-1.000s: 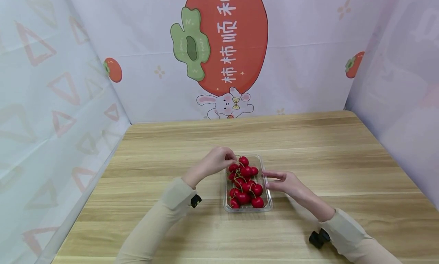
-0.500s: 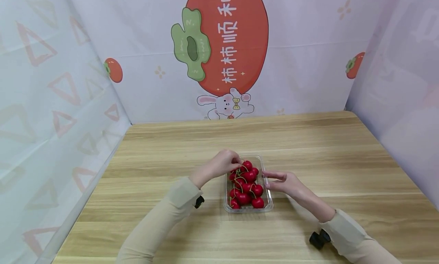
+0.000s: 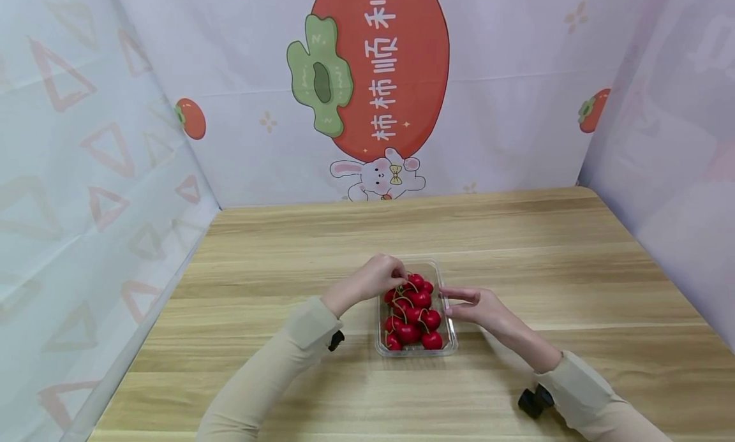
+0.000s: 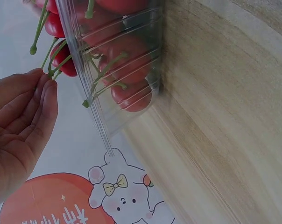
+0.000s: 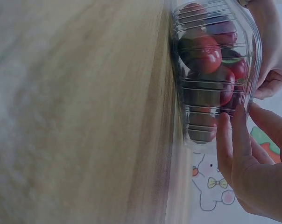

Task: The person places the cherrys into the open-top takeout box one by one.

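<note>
A clear plastic box [image 3: 454, 349] holds several red cherries [image 3: 409, 333] with green stems. At its far left side my left hand [image 3: 374, 280] pinches cherry stems [image 4: 51, 71] between thumb and fingertips. In the left wrist view a cherry [image 4: 65, 58] on those stems shows just above the box rim [image 4: 87, 88]. My right hand [image 3: 481, 307] is on the right side of the box, its fingers extended and spread. The right wrist view has those fingertips [image 5: 223, 122] against the clear side wall [image 5: 204, 86], with nothing gripped.
The box stands on a wooden table [image 3: 275, 238]. A printed cloth [image 3: 505, 129] with a rabbit and a large persimmon hangs behind the table, and pale cloth walls [image 3: 103, 193] flank it. A black wrist camera [image 3: 535, 400] sits below the right sleeve.
My left hand has shifted slightly right over the box's far end, and the cherries beside it have moved a little. My right hand has kept its place.
</note>
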{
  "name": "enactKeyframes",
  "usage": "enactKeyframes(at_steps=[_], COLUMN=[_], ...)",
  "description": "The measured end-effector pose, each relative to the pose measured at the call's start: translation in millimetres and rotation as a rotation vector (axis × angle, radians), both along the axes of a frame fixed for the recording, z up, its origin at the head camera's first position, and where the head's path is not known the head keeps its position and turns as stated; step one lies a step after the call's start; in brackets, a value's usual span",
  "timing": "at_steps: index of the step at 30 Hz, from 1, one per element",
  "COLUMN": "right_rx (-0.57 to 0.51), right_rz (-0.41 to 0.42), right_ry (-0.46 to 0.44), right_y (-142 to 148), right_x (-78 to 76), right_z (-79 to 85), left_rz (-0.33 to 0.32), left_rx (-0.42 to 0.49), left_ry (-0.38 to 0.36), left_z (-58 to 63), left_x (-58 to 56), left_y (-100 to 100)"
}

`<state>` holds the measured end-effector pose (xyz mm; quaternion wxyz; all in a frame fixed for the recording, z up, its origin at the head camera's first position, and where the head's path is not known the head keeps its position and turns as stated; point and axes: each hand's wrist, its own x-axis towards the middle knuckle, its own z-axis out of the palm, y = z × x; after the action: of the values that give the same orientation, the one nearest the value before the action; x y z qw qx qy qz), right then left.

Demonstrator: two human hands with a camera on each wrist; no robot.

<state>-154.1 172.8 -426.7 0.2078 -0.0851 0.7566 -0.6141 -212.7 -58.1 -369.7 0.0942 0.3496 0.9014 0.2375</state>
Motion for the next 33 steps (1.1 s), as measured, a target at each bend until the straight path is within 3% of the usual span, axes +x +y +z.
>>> enactKeyframes(at_steps=[18,26,33], right_rx=[0.008,0.024,0.068], right_rz=[-0.003,-0.004,0.036], right_ry=[0.001,0.006,0.071], right_y=[1,1,3], right_x=[-1.1,-2.6,-3.2], right_z=[-1.1,-0.8,3.5], left_rz=[-0.018,-0.011,0.002], left_rx=[0.008,0.024,0.076], left_ry=[0.013,-0.035,-0.029], left_z=[-4.4,-5.8,-6.4], left_x=[-2.5,-2.2,0.6], left_y=[1,-3,-12])
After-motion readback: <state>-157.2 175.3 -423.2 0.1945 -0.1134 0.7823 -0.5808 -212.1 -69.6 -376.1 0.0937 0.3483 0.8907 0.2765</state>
